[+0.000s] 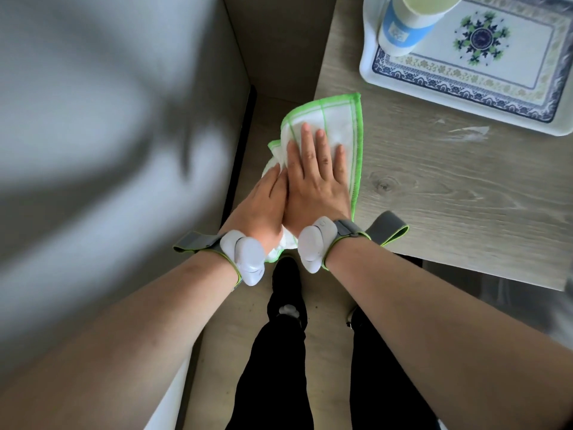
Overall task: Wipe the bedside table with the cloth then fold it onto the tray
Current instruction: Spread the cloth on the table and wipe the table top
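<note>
A white cloth (336, 125) with green edging lies over the left edge of the wooden bedside table (449, 197), part of it hanging off the side. My right hand (316, 178) presses flat on the cloth with straight fingers. My left hand (263, 203) sits close beside it, off the table's edge, and holds the bunched, overhanging part; its fingertips are hidden in the folds and cloth pokes out under its wrist. The patterned white tray (369, 69) stands at the table's far right.
A blue and white paper cup (400, 29) stands on the tray's left end. Pale streaks (465, 131) mark the tabletop in front of the tray. A grey bed (93, 150) fills the left. My legs stand in the narrow floor gap between them.
</note>
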The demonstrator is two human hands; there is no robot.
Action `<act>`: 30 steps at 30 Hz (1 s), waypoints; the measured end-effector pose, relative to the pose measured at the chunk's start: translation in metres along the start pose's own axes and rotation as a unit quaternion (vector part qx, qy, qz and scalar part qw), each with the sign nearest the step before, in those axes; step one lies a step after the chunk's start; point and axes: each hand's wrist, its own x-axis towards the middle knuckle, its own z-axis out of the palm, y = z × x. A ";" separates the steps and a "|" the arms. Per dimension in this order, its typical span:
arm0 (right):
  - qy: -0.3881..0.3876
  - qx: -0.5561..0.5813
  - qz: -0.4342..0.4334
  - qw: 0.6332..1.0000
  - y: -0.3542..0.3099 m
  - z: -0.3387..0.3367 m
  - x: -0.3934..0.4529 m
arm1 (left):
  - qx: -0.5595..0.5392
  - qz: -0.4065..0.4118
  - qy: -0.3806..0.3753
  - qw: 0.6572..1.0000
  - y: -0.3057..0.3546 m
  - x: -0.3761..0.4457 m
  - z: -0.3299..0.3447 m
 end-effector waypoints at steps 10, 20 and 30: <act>-0.036 -0.004 -0.016 0.999 -0.017 0.005 -0.041 | 0.049 -0.006 -0.068 0.996 0.000 -0.039 0.004; -0.028 0.026 -0.017 0.999 0.005 -0.015 0.023 | 0.038 -0.045 0.017 0.998 0.015 0.012 -0.021; -0.016 0.034 -0.003 0.999 0.021 -0.030 0.068 | 0.074 -0.012 0.007 0.997 0.016 0.062 -0.043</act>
